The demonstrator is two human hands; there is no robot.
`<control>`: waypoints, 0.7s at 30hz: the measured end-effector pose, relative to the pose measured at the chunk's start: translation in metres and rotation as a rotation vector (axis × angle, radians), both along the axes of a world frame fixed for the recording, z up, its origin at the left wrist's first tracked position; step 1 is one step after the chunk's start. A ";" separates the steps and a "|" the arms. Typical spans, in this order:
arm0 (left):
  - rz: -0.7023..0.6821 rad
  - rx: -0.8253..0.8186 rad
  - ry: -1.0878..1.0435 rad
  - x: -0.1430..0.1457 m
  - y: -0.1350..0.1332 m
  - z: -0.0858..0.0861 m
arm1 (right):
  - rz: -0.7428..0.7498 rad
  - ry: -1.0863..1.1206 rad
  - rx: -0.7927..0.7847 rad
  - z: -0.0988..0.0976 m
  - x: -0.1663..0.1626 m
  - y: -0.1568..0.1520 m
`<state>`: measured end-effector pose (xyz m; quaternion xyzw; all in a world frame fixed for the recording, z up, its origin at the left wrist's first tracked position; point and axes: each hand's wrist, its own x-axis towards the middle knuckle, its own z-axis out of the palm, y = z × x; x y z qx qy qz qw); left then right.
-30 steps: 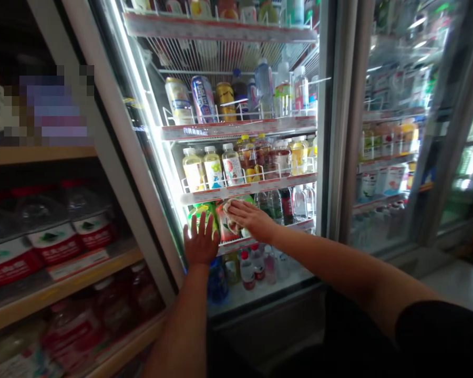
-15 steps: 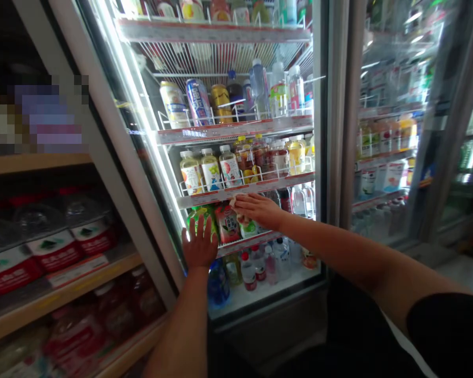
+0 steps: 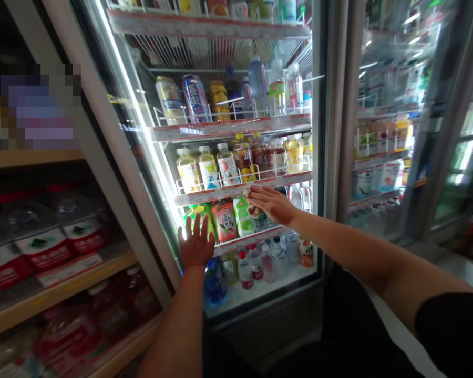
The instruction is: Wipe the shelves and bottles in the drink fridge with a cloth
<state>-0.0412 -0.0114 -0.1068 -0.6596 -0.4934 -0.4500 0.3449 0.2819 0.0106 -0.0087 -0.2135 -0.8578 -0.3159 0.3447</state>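
A glass door (image 3: 228, 73) of a lit drinks fridge stands in front of me. My left hand (image 3: 197, 242) lies against the glass at the lower left, fingers spread, with nothing in it. My right hand (image 3: 274, 203) presses a crumpled pale cloth (image 3: 254, 208) to the glass, just below a shelf edge. Behind the glass near my hands are a red-labelled bottle (image 3: 224, 220) and a green-labelled bottle (image 3: 243, 216). The far side of the cloth is hidden by my fingers.
To the left, wooden shelves (image 3: 63, 291) hold shrink-wrapped bottles with red caps (image 3: 74, 210). A metal door frame (image 3: 339, 131) separates this fridge from another glass-fronted fridge (image 3: 382, 168) at the right. Cans (image 3: 196, 97) and bottles line the inner shelves.
My right hand and the cloth have slid right along the glass, uncovering the green-labelled bottle. My left hand stays spread on the door. The view has shifted slightly.
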 end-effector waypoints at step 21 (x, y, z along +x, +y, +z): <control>0.070 0.080 0.056 -0.002 0.004 -0.001 | -0.048 0.032 0.097 -0.006 0.052 0.007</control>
